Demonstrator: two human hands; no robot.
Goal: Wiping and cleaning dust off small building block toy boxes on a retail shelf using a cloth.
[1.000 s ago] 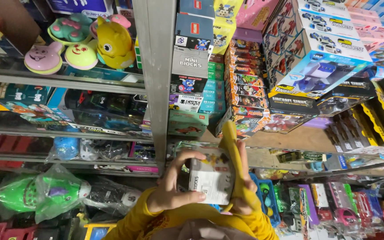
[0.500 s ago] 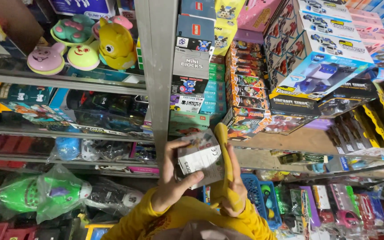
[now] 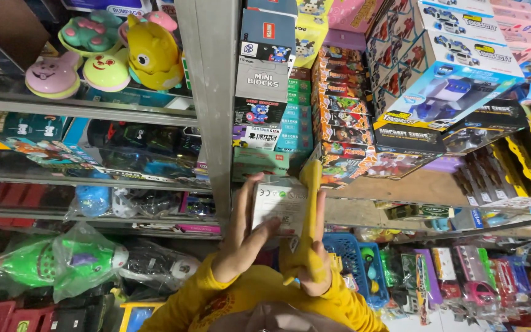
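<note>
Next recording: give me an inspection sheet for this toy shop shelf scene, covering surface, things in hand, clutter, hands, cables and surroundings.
Surface: grey metal shelving, several tiers, all packed with goods.
Things in hand: small white box held up in front of the shelf upright; a yellow strip-like piece lies along its right side, what it is cannot be told.
Clutter: stacked toy boxes, big vehicle-toy boxes, round plush-like toys, bagged green toy, blue basket.
Hands: left hand grips the box's left edge; right hand grips the right side, over the yellow piece.
Cables: nothing seen.
Surroundings: yellow sleeves; no other person seen.
</note>
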